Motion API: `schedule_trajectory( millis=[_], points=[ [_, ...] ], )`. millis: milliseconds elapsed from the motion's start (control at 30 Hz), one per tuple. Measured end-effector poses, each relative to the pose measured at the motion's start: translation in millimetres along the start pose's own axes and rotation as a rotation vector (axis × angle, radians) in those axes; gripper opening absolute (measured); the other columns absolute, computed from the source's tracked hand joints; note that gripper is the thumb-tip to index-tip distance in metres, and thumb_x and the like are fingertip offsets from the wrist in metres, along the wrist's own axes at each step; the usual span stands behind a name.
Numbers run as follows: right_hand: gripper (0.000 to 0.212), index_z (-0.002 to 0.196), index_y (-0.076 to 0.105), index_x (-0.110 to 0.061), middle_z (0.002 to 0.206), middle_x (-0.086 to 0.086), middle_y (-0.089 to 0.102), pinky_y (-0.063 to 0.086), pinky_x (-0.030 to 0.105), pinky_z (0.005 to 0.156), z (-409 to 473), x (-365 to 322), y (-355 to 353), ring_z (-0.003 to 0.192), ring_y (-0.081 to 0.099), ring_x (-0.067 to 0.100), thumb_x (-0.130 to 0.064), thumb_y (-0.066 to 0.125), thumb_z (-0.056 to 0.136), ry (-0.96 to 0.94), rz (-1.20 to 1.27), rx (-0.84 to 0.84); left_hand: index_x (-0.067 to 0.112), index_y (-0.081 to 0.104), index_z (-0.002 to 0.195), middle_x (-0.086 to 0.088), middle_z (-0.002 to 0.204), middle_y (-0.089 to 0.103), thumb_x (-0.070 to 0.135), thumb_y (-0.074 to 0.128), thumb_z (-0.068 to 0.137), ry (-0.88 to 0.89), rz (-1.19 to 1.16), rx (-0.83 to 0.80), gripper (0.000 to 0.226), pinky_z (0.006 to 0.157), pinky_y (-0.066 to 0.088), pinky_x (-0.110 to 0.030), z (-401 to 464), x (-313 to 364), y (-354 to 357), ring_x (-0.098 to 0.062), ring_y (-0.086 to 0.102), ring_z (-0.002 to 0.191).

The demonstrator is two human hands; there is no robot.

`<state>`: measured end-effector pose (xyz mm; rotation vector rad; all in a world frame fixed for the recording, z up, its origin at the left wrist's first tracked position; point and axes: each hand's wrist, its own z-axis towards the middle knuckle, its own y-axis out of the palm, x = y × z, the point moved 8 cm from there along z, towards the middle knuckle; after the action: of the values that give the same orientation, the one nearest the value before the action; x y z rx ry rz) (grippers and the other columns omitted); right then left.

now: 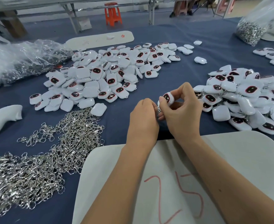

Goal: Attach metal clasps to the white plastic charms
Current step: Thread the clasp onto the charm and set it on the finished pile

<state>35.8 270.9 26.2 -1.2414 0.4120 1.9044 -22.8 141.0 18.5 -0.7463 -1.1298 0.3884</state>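
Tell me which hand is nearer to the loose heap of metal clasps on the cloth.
Left. The left hand sits just right of the clasp heap, with bare blue cloth between them. The right hand, holding a white charm, is farther right, beyond the left hand.

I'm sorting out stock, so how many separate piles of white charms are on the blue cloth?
3: a big pile in the middle, one right of the hands, and one cut off at the right edge. More may lie out of view.

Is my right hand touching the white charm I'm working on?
Touching. The head view shows the right hand pinching the white charm between thumb and fingertips, with no gap between them.
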Motion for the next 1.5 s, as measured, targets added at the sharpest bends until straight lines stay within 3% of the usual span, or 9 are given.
schedule_trajectory(
  millis=[167, 233, 400, 667, 833, 1000, 1233, 1333, 1500],
  points=[
    [0.029, 0.085, 0.047, -0.015, 0.088, 0.017, 0.066, 0.052, 0.025, 0.044, 0.9, 15.3, -5.3, 0.048, 0.07, 0.027, -0.01, 0.076, 0.09, 0.196, 0.217, 0.061, 0.015, 0.055, 0.085, -0.001, 0.091, 0.058, 0.009, 0.051, 0.094, 0.127, -0.154, 0.091, 0.012, 0.074, 0.044, -0.041, -0.5, 7.2, -5.0, -0.022, 0.051, 0.084],
    [0.029, 0.085, 0.049, -0.015, 0.09, 0.019, 0.068, 0.053, 0.026, 0.046, 1.3, 20.3, -6.6, 0.047, 0.069, 0.028, -0.009, 0.076, 0.09, 0.248, 0.278, 0.075, 0.014, 0.058, 0.086, -0.001, 0.09, 0.058, 0.011, 0.053, 0.096, 0.205, -0.152, 0.126, 0.012, 0.075, 0.041, -0.039, 0.5, 10.3, -6.2, -0.022, 0.049, 0.087],
    [0.026, 0.089, 0.051, -0.011, 0.075, 0.0, 0.07, 0.055, 0.027, 0.049, 3.1, 28.6, -3.8, 0.047, 0.068, 0.025, -0.008, 0.077, 0.091, 0.352, 0.434, 0.049, 0.019, 0.063, 0.098, 0.01, 0.098, 0.062, 0.009, 0.067, 0.089, 0.31, -0.241, 0.145, 0.014, 0.078, 0.048, -0.033, 1.2, 7.2, -11.7, -0.016, 0.055, 0.098],
    [0.026, 0.087, 0.052, -0.012, 0.072, -0.002, 0.068, 0.054, 0.025, 0.049, 4.1, 30.5, 0.4, 0.046, 0.065, 0.021, -0.008, 0.078, 0.092, 0.37, 0.463, 0.009, 0.019, 0.071, 0.093, 0.014, 0.092, 0.07, 0.006, 0.072, 0.088, 0.278, -0.335, 0.179, 0.014, 0.077, 0.05, -0.015, 4.2, 0.8, -21.0, -0.004, 0.065, 0.089],
    [0.027, 0.088, 0.052, -0.011, 0.081, 0.006, 0.07, 0.054, 0.027, 0.047, 2.5, 23.8, -1.5, 0.045, 0.067, 0.026, -0.009, 0.078, 0.091, 0.297, 0.412, -0.002, 0.013, 0.074, 0.088, 0.01, 0.085, 0.071, 0.009, 0.07, 0.092, 0.283, -0.196, 0.163, 0.008, 0.076, 0.049, -0.023, 3.2, 3.6, -23.5, -0.007, 0.062, 0.081],
    [0.029, 0.088, 0.047, -0.009, 0.082, 0.01, 0.067, 0.053, 0.027, 0.044, -1.0, 8.4, -3.6, 0.048, 0.07, 0.029, -0.01, 0.076, 0.09, 0.144, 0.261, 0.018, 0.007, 0.072, 0.088, -0.005, 0.088, 0.07, 0.003, 0.065, 0.091, 0.259, 0.009, 0.191, 0.008, 0.075, 0.039, -0.033, -1.8, 15.5, -26.7, -0.026, 0.06, 0.086],
    [0.031, 0.085, 0.043, -0.013, 0.078, 0.002, 0.063, 0.058, 0.048, 0.052, -4.9, -9.4, -3.1, 0.058, 0.068, 0.034, -0.013, 0.074, 0.09, -0.093, 0.043, 0.049, 0.009, 0.065, 0.087, -0.007, 0.091, 0.065, 0.007, 0.057, 0.09, 0.209, 0.168, 0.115, 0.008, 0.072, 0.033, -0.034, -1.4, 20.1, -14.4, -0.029, 0.056, 0.089],
    [0.023, 0.093, 0.049, -0.007, 0.083, 0.012, 0.066, 0.06, 0.039, 0.049, -2.3, 4.4, -1.1, 0.053, 0.071, 0.029, -0.01, 0.072, 0.093, 0.076, 0.234, 0.023, 0.009, 0.068, 0.083, -0.001, 0.084, 0.067, 0.002, 0.064, 0.088, 0.151, -0.117, 0.178, 0.009, 0.074, 0.045, -0.035, -3.2, 9.5, -21.8, -0.022, 0.061, 0.082],
    [0.02, 0.116, 0.071, -0.013, 0.086, 0.014, 0.068, 0.059, 0.026, 0.059, 2.5, 23.0, 11.0, 0.058, 0.071, 0.021, -0.003, 0.063, 0.101, 0.345, 0.551, -0.098, 0.014, 0.071, 0.087, 0.003, 0.086, 0.075, 0.0, 0.069, 0.09, -0.026, -0.656, 0.079, 0.015, 0.075, 0.052, -0.016, 6.4, -9.1, -12.5, -0.007, 0.07, 0.083]
  ],
)
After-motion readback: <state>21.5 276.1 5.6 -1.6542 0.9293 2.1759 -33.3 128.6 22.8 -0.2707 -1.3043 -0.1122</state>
